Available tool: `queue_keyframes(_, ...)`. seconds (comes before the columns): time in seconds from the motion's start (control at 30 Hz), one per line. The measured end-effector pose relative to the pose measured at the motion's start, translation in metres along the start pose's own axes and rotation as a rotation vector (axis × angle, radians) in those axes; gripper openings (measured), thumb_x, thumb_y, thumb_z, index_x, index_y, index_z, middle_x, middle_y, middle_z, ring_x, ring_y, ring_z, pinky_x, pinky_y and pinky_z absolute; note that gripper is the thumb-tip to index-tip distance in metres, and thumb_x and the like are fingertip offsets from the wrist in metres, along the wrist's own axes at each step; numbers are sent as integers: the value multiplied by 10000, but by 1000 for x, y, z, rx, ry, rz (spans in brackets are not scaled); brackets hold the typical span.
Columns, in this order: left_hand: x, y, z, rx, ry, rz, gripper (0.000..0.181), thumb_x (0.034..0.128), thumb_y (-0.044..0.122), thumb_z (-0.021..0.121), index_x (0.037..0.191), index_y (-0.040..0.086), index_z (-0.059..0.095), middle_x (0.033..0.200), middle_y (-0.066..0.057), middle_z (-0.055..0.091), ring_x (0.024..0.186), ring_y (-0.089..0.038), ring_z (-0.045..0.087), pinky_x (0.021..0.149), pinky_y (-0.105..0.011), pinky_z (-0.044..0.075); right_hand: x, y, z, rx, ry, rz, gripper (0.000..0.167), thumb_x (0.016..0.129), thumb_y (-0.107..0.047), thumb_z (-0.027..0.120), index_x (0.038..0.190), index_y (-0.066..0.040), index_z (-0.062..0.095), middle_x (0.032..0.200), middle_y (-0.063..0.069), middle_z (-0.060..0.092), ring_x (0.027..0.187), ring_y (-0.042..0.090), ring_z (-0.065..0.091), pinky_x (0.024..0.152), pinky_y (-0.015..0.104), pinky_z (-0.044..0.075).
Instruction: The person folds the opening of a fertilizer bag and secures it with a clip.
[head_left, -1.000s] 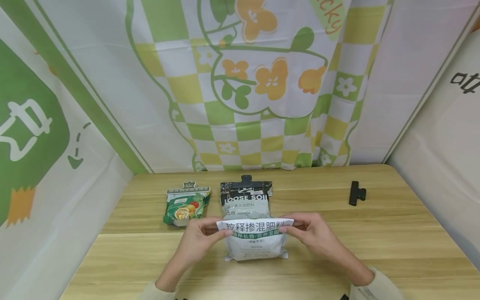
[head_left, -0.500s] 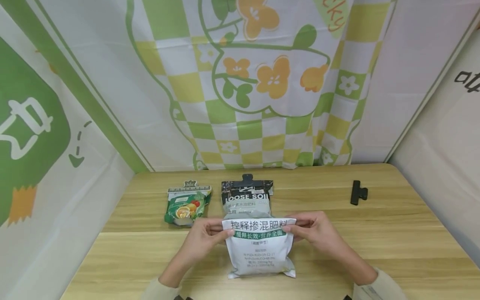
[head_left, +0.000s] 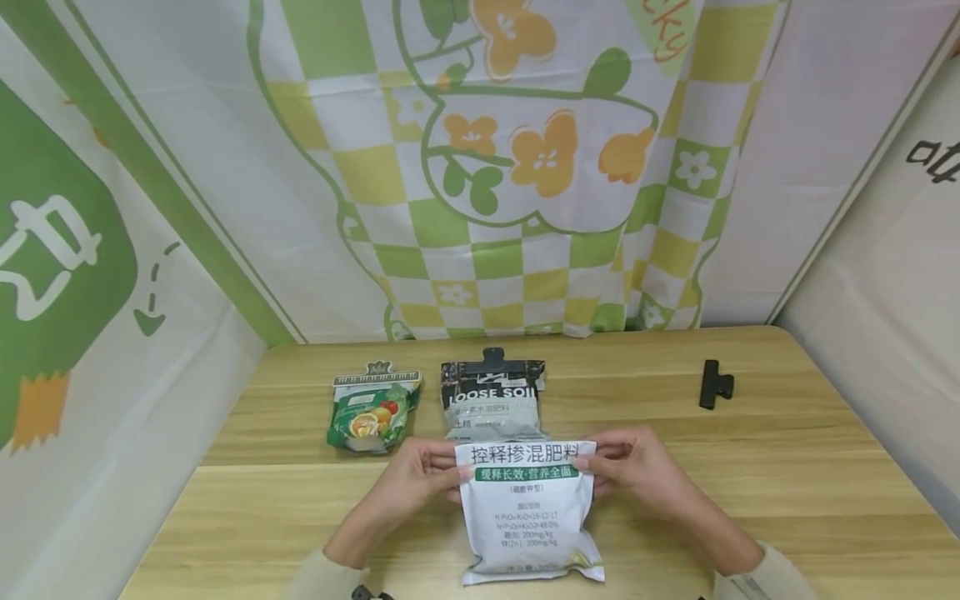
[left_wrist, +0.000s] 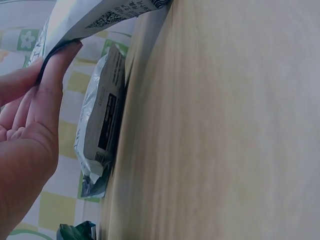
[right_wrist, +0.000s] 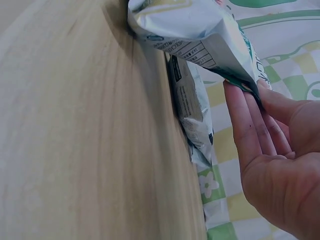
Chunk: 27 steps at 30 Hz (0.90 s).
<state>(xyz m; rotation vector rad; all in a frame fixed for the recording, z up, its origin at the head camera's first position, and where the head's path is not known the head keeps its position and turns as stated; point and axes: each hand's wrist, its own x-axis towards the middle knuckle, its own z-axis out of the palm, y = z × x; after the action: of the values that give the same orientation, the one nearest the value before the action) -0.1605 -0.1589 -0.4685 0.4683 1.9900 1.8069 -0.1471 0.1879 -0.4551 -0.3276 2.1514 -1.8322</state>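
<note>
A white fertilizer bag (head_left: 528,525) with a green band is held by its top edge at the front middle of the table. My left hand (head_left: 416,483) pinches the top left corner between thumb and fingers. On the opposite corner, my right hand (head_left: 633,467) pinches in the same way. Both wrist views show thumbs on the printed face and fingers behind it. Just beyond lies a black and grey "LOOSE SOIL" bag (head_left: 492,408), its top clamped by a black clip (head_left: 492,362); the white bag's top edge is close to its near end.
At the back left of the wooden table (head_left: 247,500) lies a green pouch (head_left: 372,417) with fruit pictures, clamped by a decorated ruler-like clip (head_left: 377,377). A loose black clip (head_left: 715,385) rests at the back right. A patterned curtain (head_left: 517,275) hangs behind.
The white bag has swung from foreshortened to showing its whole printed face, its bottom coming nearer to me. Both hands have shifted slightly right and toward me, keeping their pinch.
</note>
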Motion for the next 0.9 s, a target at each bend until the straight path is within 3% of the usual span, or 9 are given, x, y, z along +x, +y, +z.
queue_keyframes(0.47,2,-4,12,-89,64,-81,438,942,32,725,1356,-73,628,1286,-277,713,874,-149,788,781,-285,680,-2,8,-8,-49,-16,16,338,932,-108,783,1175,115,711,1012,260,779,759,201,777,727,420,690)
queue_keyframes(0.67,1,-3,14,-61,71,-61,415,941,44,730,1336,-57,654,1423,-274,637,890,-135,784,777,-275,678,3,3,-5,-250,-13,-79,320,942,-266,795,1191,-67,767,1134,168,782,824,112,747,700,327,677)
queue_keyframes(0.8,0,0,13,-51,55,-32,416,938,46,732,1332,-66,656,1328,-276,697,882,-124,782,762,-260,675,7,-1,-1,-336,-34,-145,284,954,-321,780,1193,-167,792,1207,91,789,877,62,710,716,238,617)
queue_keyframes(0.9,-1,0,12,-46,55,-27,418,931,46,740,1326,-66,659,1232,-244,751,865,-116,777,752,-254,672,9,-3,1,-336,-44,-161,211,951,-305,783,1126,-192,814,1117,46,804,886,59,688,722,217,591)
